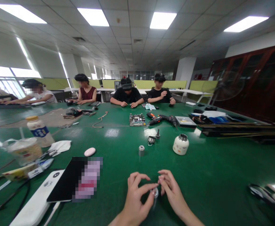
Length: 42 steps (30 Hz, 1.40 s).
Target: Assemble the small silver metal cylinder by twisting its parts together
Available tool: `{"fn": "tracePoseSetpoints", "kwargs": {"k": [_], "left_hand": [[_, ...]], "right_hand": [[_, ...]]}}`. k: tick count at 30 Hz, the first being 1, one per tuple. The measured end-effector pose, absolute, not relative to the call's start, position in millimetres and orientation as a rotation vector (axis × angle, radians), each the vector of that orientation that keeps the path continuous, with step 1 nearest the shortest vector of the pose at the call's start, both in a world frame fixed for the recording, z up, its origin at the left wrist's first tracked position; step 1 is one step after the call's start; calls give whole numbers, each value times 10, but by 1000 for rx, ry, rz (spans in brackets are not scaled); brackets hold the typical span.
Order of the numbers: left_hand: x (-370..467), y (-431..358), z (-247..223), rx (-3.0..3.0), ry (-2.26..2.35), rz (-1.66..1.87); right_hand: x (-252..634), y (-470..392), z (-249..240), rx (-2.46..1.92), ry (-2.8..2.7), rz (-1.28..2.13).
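Fingertips of both our hands meet low over the green table [210, 188], pinched from either side on a small clear ring [155, 192] with a glint of metal in it. Our left hand [136, 201] closes thumb and forefinger narrowly on its near edge; our right hand [171, 191] nips the far edge with its fingertips, the other fingers curled loosely. What exactly the piece is, we cannot tell; it is too small and half hidden.

We judge it light, stiff and rather slippery, easy to flick away, so the rim is the place to grip, with gentle pressure.

Just beyond our fingers stands a small metal cylinder [141, 150], with a white jar [181, 144] further off to the right. Left of our fingers lies a dark phone [68, 180] beside a white case [39, 201]. Well beyond, a circuit board [137, 119] and a power screwdriver [162, 119] lie before other people seated across the table.
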<state>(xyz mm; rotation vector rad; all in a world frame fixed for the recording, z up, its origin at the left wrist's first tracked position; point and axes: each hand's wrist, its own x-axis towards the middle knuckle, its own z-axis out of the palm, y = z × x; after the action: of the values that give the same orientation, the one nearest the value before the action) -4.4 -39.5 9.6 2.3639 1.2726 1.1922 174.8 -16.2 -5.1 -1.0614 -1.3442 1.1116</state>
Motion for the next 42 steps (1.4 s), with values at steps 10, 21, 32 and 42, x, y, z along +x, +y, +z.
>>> {"fn": "tracePoseSetpoints", "kwargs": {"k": [10,21,32,42], "left_hand": [[21,-398,139,2280,1413,1088],[40,-394,142,2274,1363,1136],[38,-383,170,2274,1376,1106],[34,-378,150,2267,1362,1095]], "right_hand": [[1733,-402,359,-896,-1492,1126],[1725,-342,450,-1104,-1674,851],[2014,3,267,-1099,-1548,731],[2015,-15,288,-1124,-1586,838]]}}
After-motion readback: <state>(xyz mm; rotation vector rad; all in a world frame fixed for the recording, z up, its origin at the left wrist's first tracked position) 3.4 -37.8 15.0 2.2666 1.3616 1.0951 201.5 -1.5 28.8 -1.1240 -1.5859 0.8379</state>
